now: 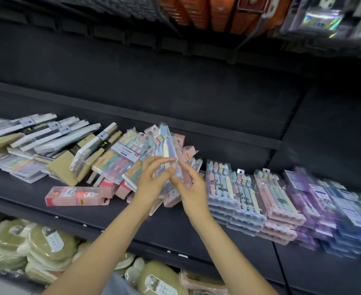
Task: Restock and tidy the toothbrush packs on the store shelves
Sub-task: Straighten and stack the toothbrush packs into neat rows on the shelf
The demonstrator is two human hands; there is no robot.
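Black metal store shelf (196, 226). Above its middle, the left hand (151, 184) and right hand (191, 188) together hold one clear plastic pack of pastel toothbrushes (166, 145), tilted nearly upright, fingers lightly curled on its lower end. Neat stacks of clear toothbrush packs (260, 199) lie just right of it; a jumbled heap of packs (68, 154) lies left.
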